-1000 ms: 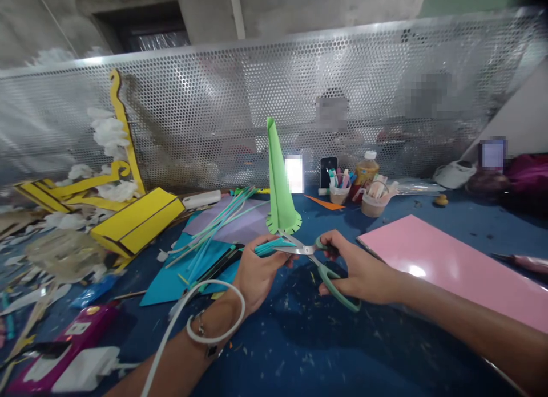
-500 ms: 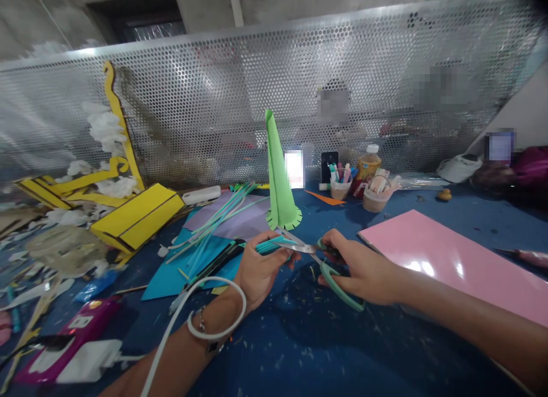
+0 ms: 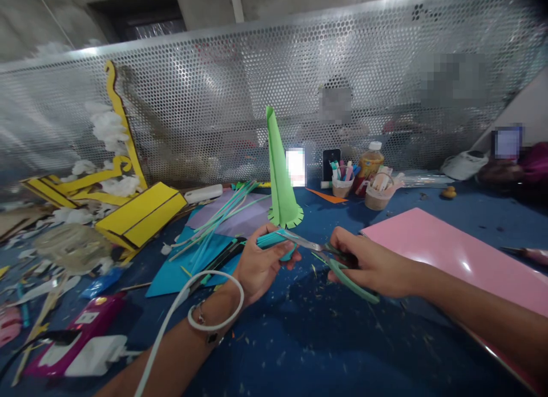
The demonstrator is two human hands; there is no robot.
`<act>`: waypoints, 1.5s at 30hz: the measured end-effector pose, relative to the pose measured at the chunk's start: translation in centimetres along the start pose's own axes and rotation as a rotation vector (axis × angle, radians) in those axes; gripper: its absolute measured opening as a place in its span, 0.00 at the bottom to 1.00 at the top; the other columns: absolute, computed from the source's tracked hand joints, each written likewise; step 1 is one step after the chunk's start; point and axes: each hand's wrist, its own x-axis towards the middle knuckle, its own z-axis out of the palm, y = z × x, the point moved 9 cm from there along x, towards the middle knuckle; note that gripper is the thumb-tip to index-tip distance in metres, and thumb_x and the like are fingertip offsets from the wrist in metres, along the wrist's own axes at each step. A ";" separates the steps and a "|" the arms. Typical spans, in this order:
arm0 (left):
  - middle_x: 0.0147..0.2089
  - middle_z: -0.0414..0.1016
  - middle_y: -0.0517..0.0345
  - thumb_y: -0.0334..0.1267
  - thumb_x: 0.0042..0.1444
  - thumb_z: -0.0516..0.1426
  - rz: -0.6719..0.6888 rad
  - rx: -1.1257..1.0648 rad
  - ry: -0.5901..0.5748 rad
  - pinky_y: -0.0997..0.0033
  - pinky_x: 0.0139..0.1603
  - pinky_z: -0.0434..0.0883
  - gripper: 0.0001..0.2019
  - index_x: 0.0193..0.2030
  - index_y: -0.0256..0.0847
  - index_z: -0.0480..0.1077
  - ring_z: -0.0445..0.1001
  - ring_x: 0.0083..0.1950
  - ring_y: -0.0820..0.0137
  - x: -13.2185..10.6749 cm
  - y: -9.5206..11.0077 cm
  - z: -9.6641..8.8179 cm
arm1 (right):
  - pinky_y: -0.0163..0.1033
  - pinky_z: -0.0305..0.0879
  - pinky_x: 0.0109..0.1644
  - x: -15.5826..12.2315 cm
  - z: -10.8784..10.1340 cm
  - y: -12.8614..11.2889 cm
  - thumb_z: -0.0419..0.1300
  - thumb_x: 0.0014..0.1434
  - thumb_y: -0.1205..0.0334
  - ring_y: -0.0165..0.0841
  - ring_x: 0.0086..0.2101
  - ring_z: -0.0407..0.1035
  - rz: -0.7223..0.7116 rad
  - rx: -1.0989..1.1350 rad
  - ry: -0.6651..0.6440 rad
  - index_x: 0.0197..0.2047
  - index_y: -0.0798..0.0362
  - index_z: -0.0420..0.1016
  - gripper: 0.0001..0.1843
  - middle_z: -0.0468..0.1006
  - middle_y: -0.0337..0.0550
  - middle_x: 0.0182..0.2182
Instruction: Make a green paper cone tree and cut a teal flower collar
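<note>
The left hand (image 3: 261,266) pinches a teal strip (image 3: 272,239) while the right hand (image 3: 372,270) grips scissors (image 3: 353,280) at its end, the green cone (image 3: 280,174) nearby already fringed at its base.

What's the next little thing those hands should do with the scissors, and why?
Probably squeeze the scissors gently shut on the teal strip. The blades already reach the strip, the left hand is pinching it steady, and the right hand has the green handles ready to close.
</note>
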 end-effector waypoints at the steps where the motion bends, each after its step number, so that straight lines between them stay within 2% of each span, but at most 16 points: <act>1: 0.27 0.77 0.62 0.39 0.45 0.76 0.005 0.004 -0.007 0.73 0.25 0.71 0.23 0.32 0.41 0.65 0.79 0.28 0.67 0.0 0.1 0.1 | 0.37 0.53 0.30 0.0 0.1 -0.1 0.64 0.62 0.45 0.31 0.27 0.58 0.010 0.036 -0.004 0.39 0.47 0.55 0.22 0.67 0.32 0.27; 4: 0.27 0.78 0.61 0.41 0.45 0.76 0.010 0.064 -0.023 0.72 0.25 0.72 0.23 0.32 0.40 0.64 0.80 0.28 0.66 -0.2 0.1 0.3 | 0.36 0.56 0.30 0.1 0.6 -0.3 0.67 0.59 0.44 0.31 0.29 0.58 0.049 0.111 -0.033 0.39 0.47 0.56 0.24 0.66 0.32 0.29; 8: 0.30 0.80 0.57 0.42 0.47 0.75 -0.041 0.099 -0.078 0.71 0.26 0.73 0.23 0.33 0.39 0.65 0.81 0.29 0.64 -0.6 -0.7 1.1 | 0.37 0.56 0.31 0.0 0.9 -0.6 0.70 0.55 0.43 0.32 0.30 0.60 0.068 0.070 -0.046 0.41 0.47 0.56 0.29 0.66 0.34 0.32; 13: 0.29 0.79 0.60 0.42 0.48 0.75 -0.025 0.064 -0.083 0.73 0.24 0.71 0.24 0.34 0.41 0.63 0.81 0.28 0.65 -0.7 0.0 1.6 | 0.37 0.56 0.31 -0.1 0.4 -0.9 0.67 0.59 0.42 0.31 0.30 0.58 0.035 0.107 -0.023 0.39 0.47 0.55 0.26 0.64 0.33 0.31; 18: 0.33 0.82 0.56 0.45 0.52 0.72 -0.054 0.043 -0.074 0.73 0.24 0.69 0.21 0.35 0.41 0.63 0.80 0.27 0.66 -0.7 0.1 1.5 | 0.36 0.55 0.31 -0.1 0.6 -0.8 0.65 0.59 0.36 0.31 0.29 0.56 0.018 0.232 -0.053 0.37 0.47 0.55 0.28 0.63 0.33 0.29; 23: 0.31 0.83 0.56 0.46 0.52 0.71 -0.064 0.000 -0.061 0.74 0.24 0.69 0.22 0.34 0.42 0.62 0.80 0.25 0.66 -0.8 0.0 1.6 | 0.36 0.54 0.32 0.2 1.5 -0.5 0.64 0.58 0.31 0.29 0.29 0.53 0.008 0.360 -0.089 0.36 0.48 0.55 0.31 0.59 0.31 0.29; 27: 0.31 0.83 0.56 0.48 0.51 0.73 -0.032 0.030 -0.054 0.75 0.24 0.70 0.23 0.34 0.41 0.63 0.81 0.26 0.67 -0.9 0.4 1.7 | 0.35 0.53 0.32 0.3 2.0 -0.4 0.65 0.59 0.33 0.29 0.29 0.51 -0.026 0.389 -0.101 0.37 0.48 0.55 0.30 0.57 0.30 0.29; 31: 0.32 0.83 0.54 0.49 0.50 0.73 -0.056 0.038 -0.058 0.74 0.25 0.70 0.24 0.34 0.41 0.63 0.81 0.27 0.66 -1.0 -0.1 1.6 | 0.35 0.54 0.32 0.3 2.4 -0.5 0.65 0.60 0.35 0.29 0.30 0.52 -0.033 0.409 -0.135 0.40 0.47 0.54 0.29 0.59 0.30 0.30; 34: 0.32 0.84 0.54 0.49 0.49 0.74 -0.076 0.032 -0.065 0.72 0.27 0.71 0.24 0.36 0.41 0.63 0.82 0.28 0.64 -1.0 -0.7 1.6 | 0.36 0.57 0.34 0.2 2.3 -0.7 0.65 0.60 0.37 0.30 0.32 0.54 -0.049 0.359 -0.140 0.42 0.47 0.54 0.29 0.60 0.32 0.33; 38: 0.32 0.84 0.54 0.49 0.49 0.74 -0.068 0.032 -0.075 0.70 0.29 0.72 0.24 0.36 0.41 0.64 0.83 0.29 0.63 -1.0 -0.7 1.6 | 0.37 0.58 0.35 0.1 0.9 -0.9 0.67 0.58 0.40 0.31 0.32 0.58 -0.035 0.148 -0.023 0.44 0.48 0.56 0.29 0.65 0.35 0.34; 45: 0.32 0.82 0.59 0.47 0.49 0.74 0.034 0.075 -0.086 0.68 0.30 0.74 0.20 0.36 0.39 0.70 0.83 0.30 0.61 -0.8 0.0 1.3 | 0.38 0.56 0.31 -0.2 0.2 -1.1 0.69 0.55 0.40 0.36 0.31 0.68 0.028 -0.107 0.028 0.47 0.48 0.57 0.31 0.74 0.39 0.34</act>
